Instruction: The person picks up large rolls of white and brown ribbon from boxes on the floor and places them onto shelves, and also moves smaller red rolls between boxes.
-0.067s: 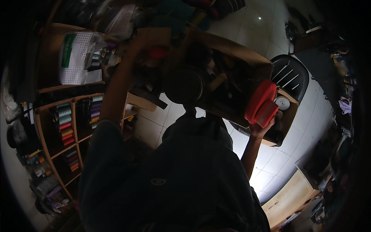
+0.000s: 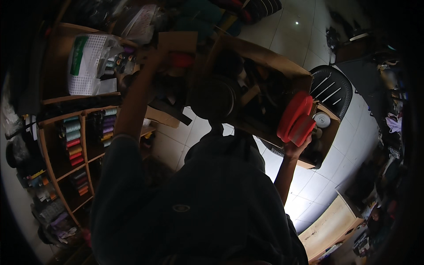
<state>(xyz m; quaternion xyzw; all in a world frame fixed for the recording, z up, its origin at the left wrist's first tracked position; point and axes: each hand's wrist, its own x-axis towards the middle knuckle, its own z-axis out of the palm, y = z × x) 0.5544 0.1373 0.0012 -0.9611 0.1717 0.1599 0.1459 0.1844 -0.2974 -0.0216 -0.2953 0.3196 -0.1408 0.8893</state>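
My right hand (image 2: 297, 149) is closed round a stack of flat red rolls (image 2: 291, 115), which look like wound tape or ribbon. It holds them over the right end of a big cardboard box (image 2: 269, 54) full of dark items. My left arm stretches up to the far left, where my left hand (image 2: 155, 56) is dim and its fingers cannot be made out. Beside that hand lie a red thing (image 2: 181, 59) and a raised cardboard flap (image 2: 179, 40). A large dark round roll (image 2: 214, 98) sits at the box's near left.
Wooden shelves (image 2: 84, 145) with coloured thread spools (image 2: 73, 132) stand at the left, a white plastic-wrapped package (image 2: 89, 66) above them. Right of the box are a smaller box with a white roll (image 2: 322, 119) and a black slatted chair (image 2: 332, 86). A wooden board (image 2: 329, 227) lies lower right.
My right hand and the red rolls have shifted slightly to the left. My left arm is nearly where it was.
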